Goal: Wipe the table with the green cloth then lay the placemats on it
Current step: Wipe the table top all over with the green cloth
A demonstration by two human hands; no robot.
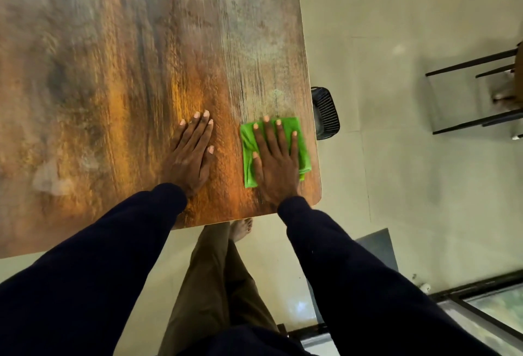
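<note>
Right hand [276,163] flat on green cloth [304,155], near table [113,73] corner

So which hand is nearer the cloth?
Right. The right hand lies flat on the cloth; the left hand rests on the table just left of it, not touching.

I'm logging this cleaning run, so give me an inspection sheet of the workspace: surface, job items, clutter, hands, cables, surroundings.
Surface: wooden table, pale smears in places.
Job's things: green cloth flat near the table's near right corner; placemats not seen.
Clutter: nothing seen.
Hands: right hand flat on the cloth; left hand flat on bare wood.
Cables: nothing seen.
Surroundings: black slatted object beside the table's right edge; chair legs farther right.
</note>
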